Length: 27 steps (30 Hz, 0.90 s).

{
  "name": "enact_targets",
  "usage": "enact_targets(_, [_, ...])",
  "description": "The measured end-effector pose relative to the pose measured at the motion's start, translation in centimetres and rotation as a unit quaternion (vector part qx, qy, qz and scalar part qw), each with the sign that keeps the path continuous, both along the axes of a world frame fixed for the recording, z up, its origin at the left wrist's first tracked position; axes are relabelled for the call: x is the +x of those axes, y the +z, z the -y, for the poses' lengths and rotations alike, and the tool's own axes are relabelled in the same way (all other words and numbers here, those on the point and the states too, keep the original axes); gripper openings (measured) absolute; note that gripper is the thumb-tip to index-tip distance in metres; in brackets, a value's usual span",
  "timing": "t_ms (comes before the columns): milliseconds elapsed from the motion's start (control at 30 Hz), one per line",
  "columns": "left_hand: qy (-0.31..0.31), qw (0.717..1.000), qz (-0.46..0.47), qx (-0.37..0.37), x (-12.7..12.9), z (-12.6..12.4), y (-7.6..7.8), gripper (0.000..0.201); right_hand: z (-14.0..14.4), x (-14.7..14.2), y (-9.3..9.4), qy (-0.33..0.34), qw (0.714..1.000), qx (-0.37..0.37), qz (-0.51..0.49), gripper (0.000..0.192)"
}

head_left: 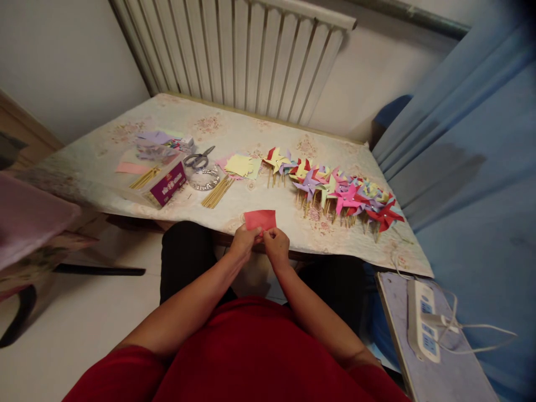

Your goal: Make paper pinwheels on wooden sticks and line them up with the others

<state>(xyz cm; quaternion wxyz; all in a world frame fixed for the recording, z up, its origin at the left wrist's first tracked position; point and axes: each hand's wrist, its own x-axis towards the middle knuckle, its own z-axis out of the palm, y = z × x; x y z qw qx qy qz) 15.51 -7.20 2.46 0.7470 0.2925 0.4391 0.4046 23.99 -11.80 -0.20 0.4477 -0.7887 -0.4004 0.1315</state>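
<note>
A square of red paper point(260, 218) is held up at the table's front edge, between both of my hands. My left hand point(244, 240) grips its lower left part with thumb and fingers. At the lower right, my right hand point(276, 244) pinches the paper, its fingertips close to the left thumb. Whether anything small sits between the fingertips is too small to tell. Just beyond lie a bundle of thin wooden sticks point(218, 192) and a stack of yellow paper squares point(239, 165). Many finished paper pinwheels point(347, 198) on sticks stand grouped to the right.
Left on the floral tablecloth point(234, 125) are a clear box with a purple label point(168, 185), scissors point(199, 158) and a ring of shiny beads point(204, 180). A power strip point(422, 321) with white cables lies at lower right beside a blue curtain point(481, 167).
</note>
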Motion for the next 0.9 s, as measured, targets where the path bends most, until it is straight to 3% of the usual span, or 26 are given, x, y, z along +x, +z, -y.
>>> enact_targets(500, [0.014, 0.998, -0.051, 0.036, 0.4, -0.1, 0.0, 0.018, 0.4, -0.3, -0.1, 0.004, 0.999, -0.002, -0.032, 0.020])
enact_targets(600, [0.007, 0.997, -0.062, 0.042, 0.2, -0.3, -0.1, 0.021, 0.6, 0.6, 0.3, -0.024, 0.999, 0.023, -0.009, 0.016])
enact_targets(733, [-0.008, 0.995, -0.081, 0.049, -0.4, -0.9, -0.3, 0.020, 0.2, 3.6, 1.7, -0.053, 0.997, 0.056, 0.008, 0.043])
enact_targets(800, [-0.022, 0.993, -0.098, 0.059, -0.6, -1.2, -0.5, 0.018, -0.3, 5.3, 2.4, -0.011, 0.997, 0.040, -0.069, 0.051])
enact_targets(900, [-0.055, 0.988, -0.128, 0.063, -0.9, -1.6, -0.7, 0.019, -0.8, 7.0, 3.3, 0.103, 0.968, 0.001, -0.230, 0.048])
